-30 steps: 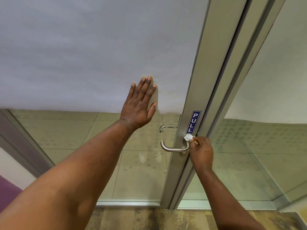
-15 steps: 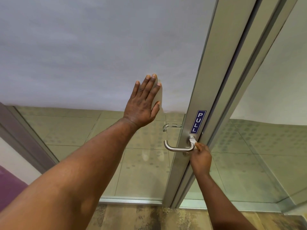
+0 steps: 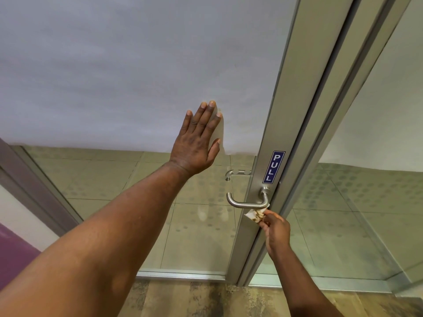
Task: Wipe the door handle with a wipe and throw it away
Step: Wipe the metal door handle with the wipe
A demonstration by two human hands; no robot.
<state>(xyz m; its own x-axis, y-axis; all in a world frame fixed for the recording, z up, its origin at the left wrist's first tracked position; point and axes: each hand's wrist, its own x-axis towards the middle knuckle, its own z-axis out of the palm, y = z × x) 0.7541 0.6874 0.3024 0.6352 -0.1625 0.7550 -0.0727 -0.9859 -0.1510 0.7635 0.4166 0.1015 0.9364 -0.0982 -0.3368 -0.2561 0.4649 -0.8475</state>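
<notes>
A brushed-metal lever door handle (image 3: pixel 247 203) juts from the aluminium door frame (image 3: pixel 295 92), just under a blue PULL sticker (image 3: pixel 273 167). My right hand (image 3: pixel 275 231) pinches a small white wipe (image 3: pixel 255 213) with brown stains, held just below the handle's right bend and touching or nearly touching it. My left hand (image 3: pixel 199 140) lies flat with fingers spread against the frosted glass door panel (image 3: pixel 128 72), left of the handle.
A second handle (image 3: pixel 235 173) shows through the clear lower glass on the door's far side. A fixed glass panel (image 3: pixel 366 202) stands to the right of the frame. A metal threshold (image 3: pixel 183 276) and mottled floor (image 3: pixel 194 300) lie below; a purple wall strip (image 3: pixel 11 255) is at far left.
My right hand has moved the wipe down from the top of the handle's base, near the sticker, to beneath the lever. The wipe's stained side now shows. My left hand stayed on the glass.
</notes>
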